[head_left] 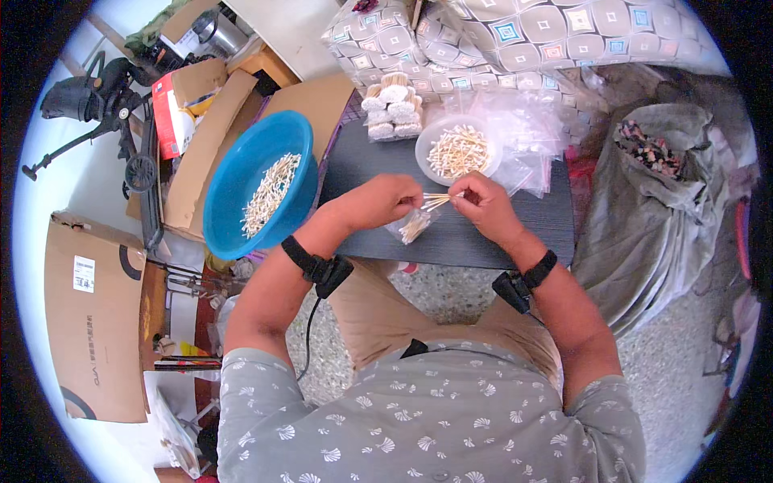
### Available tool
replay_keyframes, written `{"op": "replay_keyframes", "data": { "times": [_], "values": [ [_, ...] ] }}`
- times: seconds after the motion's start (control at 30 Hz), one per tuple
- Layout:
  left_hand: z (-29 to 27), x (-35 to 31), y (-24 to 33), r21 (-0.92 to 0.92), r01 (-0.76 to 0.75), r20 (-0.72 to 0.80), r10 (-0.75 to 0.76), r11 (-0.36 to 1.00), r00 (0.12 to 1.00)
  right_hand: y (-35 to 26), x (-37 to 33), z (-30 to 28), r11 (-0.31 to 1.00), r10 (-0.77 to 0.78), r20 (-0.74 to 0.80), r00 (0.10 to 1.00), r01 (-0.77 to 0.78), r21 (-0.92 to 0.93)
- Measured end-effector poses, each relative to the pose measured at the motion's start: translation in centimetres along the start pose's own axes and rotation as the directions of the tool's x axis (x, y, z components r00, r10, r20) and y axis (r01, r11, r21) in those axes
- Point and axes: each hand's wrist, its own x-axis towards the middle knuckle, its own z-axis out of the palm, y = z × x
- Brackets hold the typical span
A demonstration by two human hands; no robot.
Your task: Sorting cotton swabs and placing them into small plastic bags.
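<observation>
Over the dark table point(515, 233), my right hand point(485, 208) pinches a few cotton swabs point(436, 201) by one end. Their other ends point left, up against the fingertips of my left hand point(385, 201). My left hand is closed at the top of a small clear plastic bag point(412, 227) with cotton swabs inside; its exact grip is partly hidden. Just behind my hands stands a white round bowl point(424, 153) heaped with loose cotton swabs. To the left, a large blue basin point(228, 185) leans tilted, with many more swabs in it.
Filled bags of swabs point(393, 109) are stacked at the table's back. Flat clear zip bags point(527, 149) lie right of the bowl. A patterned cushion point(555, 36) is behind, grey cloth point(660, 217) at the right. Cardboard boxes point(97, 314) stand at the left.
</observation>
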Motion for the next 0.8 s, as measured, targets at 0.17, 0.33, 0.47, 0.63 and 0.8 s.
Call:
{"op": "replay_keyframes", "data": {
  "times": [0.17,0.33,0.47,0.63,0.8],
  "values": [
    [-0.1,0.3,0.3,-0.021,-0.037,-0.015,0.037,0.999,0.999,-1.0,0.4,-0.3,0.944,-0.240,0.079,0.968,0.251,-0.213],
    [-0.3,0.5,0.7,-0.056,-0.005,-0.003,0.005,0.998,1.000,-1.2,0.5,-0.3,0.831,-0.403,0.173,0.899,0.439,-0.342],
    [-0.3,0.5,0.3,-0.106,0.020,0.023,-0.018,0.994,1.000,-1.2,0.6,-0.3,0.845,-0.387,0.190,0.902,0.429,-0.319],
    [0.0,0.7,0.2,-0.111,0.009,-0.001,-0.009,0.994,1.000,-1.3,0.7,-0.2,0.901,-0.302,0.262,0.917,0.364,-0.236],
    [0.0,0.7,1.0,-0.080,0.017,-0.014,-0.018,0.997,1.000,-2.0,1.3,0.0,0.925,-0.209,0.320,0.924,0.292,-0.241]
  ]
}}
